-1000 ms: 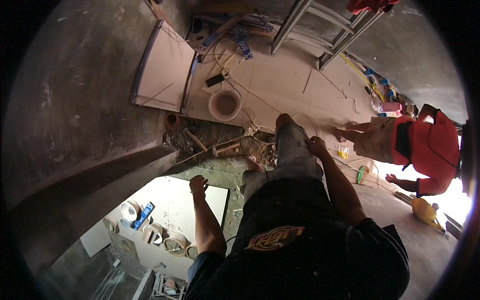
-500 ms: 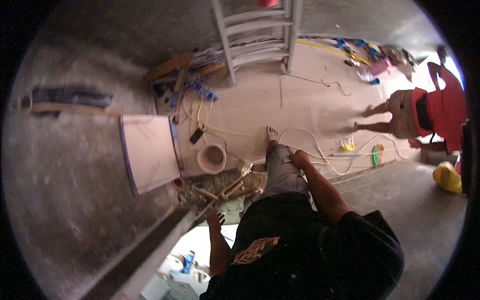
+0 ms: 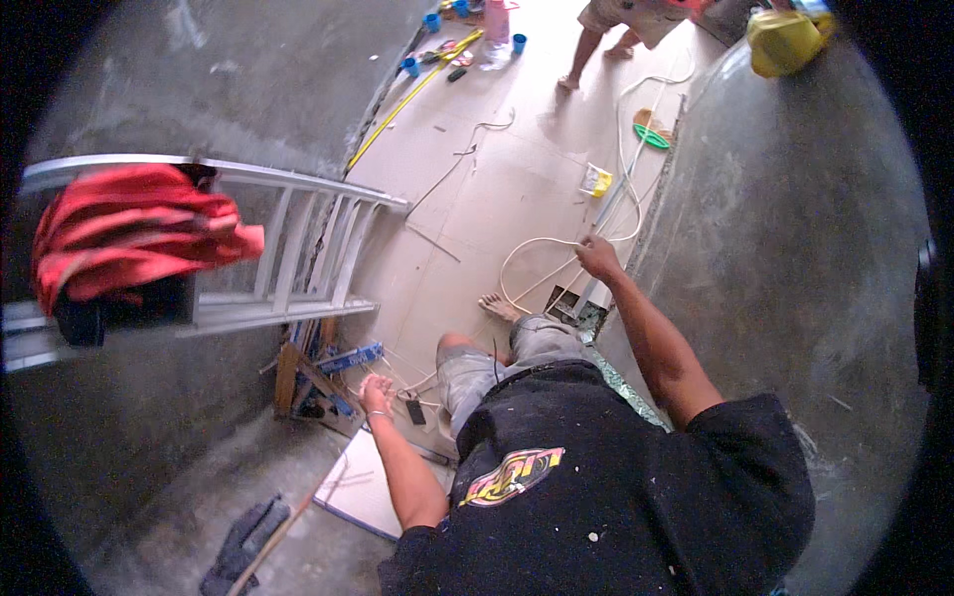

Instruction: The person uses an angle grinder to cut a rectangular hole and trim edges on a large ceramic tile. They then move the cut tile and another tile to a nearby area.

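Observation:
My left hand [image 3: 377, 395] is out over the floor at the left, its fingers loosely apart, holding nothing I can see. It is nearest to a blue-wrapped long box [image 3: 352, 358] and a small black object [image 3: 415, 411] with white cables. My right hand [image 3: 599, 258] is in front of me on the right, fingers curled in. A white cable [image 3: 509, 260] loops across the floor just behind it in the picture; whether the hand touches it I cannot tell. The inside of that hand is hidden.
An aluminium ladder [image 3: 283, 248] with a red cloth [image 3: 139, 233] on it leans at the left. A floor hole [image 3: 563, 301] lies by my feet. Ahead are a green-rimmed round thing [image 3: 652, 137], a yellow packet [image 3: 595, 181], blue cups [image 3: 431, 22] and a person's legs [image 3: 588, 55].
My view has swung to the right and I have moved toward the tiled passage. My right hand has left my thigh and reaches forward. My left hand has come up and forward.

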Action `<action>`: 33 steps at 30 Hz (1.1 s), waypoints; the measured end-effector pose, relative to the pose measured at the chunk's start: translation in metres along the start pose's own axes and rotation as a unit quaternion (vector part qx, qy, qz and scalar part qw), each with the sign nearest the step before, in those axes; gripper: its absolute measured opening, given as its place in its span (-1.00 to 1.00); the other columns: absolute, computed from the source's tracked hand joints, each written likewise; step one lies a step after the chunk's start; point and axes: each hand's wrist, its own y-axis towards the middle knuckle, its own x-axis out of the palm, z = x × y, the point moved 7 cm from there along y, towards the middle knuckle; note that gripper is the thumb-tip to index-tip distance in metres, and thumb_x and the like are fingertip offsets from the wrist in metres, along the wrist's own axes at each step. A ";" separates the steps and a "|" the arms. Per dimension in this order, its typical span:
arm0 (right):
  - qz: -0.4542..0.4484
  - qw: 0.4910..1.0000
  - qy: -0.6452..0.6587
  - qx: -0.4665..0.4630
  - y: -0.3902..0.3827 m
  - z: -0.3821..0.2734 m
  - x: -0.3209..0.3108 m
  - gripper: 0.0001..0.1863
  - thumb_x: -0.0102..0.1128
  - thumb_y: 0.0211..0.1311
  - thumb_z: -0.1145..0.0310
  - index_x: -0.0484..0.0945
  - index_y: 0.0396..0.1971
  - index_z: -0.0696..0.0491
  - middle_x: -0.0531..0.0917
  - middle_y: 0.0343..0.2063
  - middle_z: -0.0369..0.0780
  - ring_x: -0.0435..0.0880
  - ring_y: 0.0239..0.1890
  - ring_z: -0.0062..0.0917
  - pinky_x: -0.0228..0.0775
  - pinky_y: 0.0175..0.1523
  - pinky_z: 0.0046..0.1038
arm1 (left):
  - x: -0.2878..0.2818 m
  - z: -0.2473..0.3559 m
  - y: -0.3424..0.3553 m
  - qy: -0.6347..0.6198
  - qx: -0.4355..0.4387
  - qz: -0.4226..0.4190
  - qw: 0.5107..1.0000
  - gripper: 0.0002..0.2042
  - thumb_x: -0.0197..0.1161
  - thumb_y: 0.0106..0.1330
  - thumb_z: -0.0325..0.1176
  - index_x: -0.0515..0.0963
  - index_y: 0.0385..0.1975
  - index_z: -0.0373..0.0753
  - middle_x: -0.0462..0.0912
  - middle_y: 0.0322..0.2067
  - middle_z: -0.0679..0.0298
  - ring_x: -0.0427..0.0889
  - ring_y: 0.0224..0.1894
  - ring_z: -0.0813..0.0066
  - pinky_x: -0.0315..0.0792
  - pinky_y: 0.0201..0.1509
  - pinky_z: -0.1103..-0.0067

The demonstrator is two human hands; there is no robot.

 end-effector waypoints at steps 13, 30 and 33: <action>0.084 0.850 0.208 0.476 -0.148 0.215 0.049 -0.76 0.22 0.30 0.26 0.63 -0.46 0.12 0.68 -0.55 -0.05 0.72 -0.59 -0.28 0.47 -0.57 -0.16 | 0.192 0.141 0.092 0.329 -0.119 -0.116 0.930 -0.71 0.26 0.45 -0.19 0.59 0.10 -0.07 0.74 -0.15 0.25 0.76 -0.20 0.28 0.60 -0.11 0.13; 0.172 0.859 0.358 0.325 0.099 0.069 -0.027 -0.83 0.27 0.38 0.35 0.60 -0.14 0.10 0.71 -0.49 -0.11 0.72 -0.52 -0.40 0.61 -0.45 -0.29 | 0.683 0.306 0.133 0.536 0.081 -0.267 0.797 -0.89 0.21 0.39 -0.37 0.57 -0.15 -0.08 0.72 -0.37 0.30 0.74 -0.42 0.33 0.55 -0.32 0.18; 0.066 0.839 0.248 0.479 0.118 0.088 -0.057 -0.65 0.26 0.31 0.24 0.63 -0.03 0.15 0.77 -0.43 -0.04 0.78 -0.52 -0.29 0.60 -0.49 -0.07 | 0.773 0.320 0.107 0.504 0.055 -0.275 0.817 -0.82 0.19 0.42 -0.32 0.60 -0.04 -0.09 0.75 -0.32 0.30 0.78 -0.33 0.30 0.59 -0.15 0.12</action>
